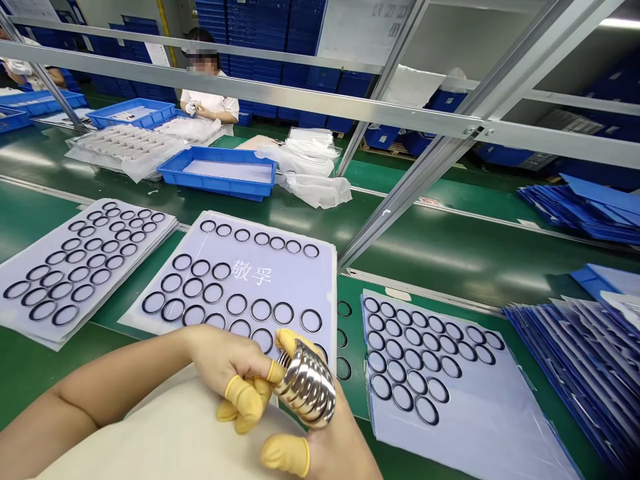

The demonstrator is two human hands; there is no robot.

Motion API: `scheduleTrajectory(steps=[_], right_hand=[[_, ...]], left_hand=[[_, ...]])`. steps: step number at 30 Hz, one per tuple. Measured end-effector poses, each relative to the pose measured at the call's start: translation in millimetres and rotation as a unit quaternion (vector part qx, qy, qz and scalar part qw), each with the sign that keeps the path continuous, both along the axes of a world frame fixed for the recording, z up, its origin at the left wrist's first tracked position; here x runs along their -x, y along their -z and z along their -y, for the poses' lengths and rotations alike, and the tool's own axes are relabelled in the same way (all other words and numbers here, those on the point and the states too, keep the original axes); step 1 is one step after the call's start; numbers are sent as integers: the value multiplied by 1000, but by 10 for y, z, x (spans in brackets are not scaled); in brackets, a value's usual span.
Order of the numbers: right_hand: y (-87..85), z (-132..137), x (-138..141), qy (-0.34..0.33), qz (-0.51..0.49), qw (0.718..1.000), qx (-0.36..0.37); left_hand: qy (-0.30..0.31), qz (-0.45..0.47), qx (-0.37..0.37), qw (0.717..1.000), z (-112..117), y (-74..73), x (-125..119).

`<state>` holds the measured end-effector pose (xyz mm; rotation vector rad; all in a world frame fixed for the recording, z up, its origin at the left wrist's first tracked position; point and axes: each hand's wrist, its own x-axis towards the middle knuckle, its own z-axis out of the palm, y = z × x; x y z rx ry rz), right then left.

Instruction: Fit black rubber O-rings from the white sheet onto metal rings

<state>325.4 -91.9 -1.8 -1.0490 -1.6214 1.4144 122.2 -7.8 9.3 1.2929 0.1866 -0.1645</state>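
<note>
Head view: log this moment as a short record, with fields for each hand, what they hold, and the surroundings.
left hand: wears yellow finger cots, pinching one end of a stack of shiny metal rings
right hand: holds the stack's other end, with a yellow cot on one finger
beside the hands: pale sheets of black rings
beyond: green conveyor belt, blue plastic tray
far side: co-worker, hands together

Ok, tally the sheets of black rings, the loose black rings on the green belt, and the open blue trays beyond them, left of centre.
Sheets of black rings: 3
Loose black rings: 3
Open blue trays: 4
Total: 10
</note>
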Motion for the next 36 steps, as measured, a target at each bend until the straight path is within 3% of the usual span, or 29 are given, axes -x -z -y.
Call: scheduleTrajectory(steps=[5, 9, 15, 21, 25, 28, 33, 36], right_hand=[[-37, 0, -38, -22, -25, 999, 3], [-35, -7, -5, -11, -7, 1000, -14], [7, -8, 70, 23, 31, 997, -70], [22, -45, 90, 16, 7, 996, -84], [58, -24, 98, 11, 4, 996, -84], [89, 12, 109, 23, 11, 998, -55], [197, 37, 94, 36, -5, 997, -66], [283, 23, 44, 19, -17, 997, -73]], left_hand=[[-51, 26, -121, 991, 32, 3, 20], [-117, 61, -150, 980, 62, -3, -29], [-276, 47, -52, 959, 108, 118, -158], [-297, 2, 64, 953, 129, 93, -191], [-318, -24, 91, 944, 148, 82, -224], [-336, 4, 23, 942, 134, 42, -236], [-362, 67, -213, 905, 78, -140, -180], [-344, 53, -266, 899, 81, -203, -144]])
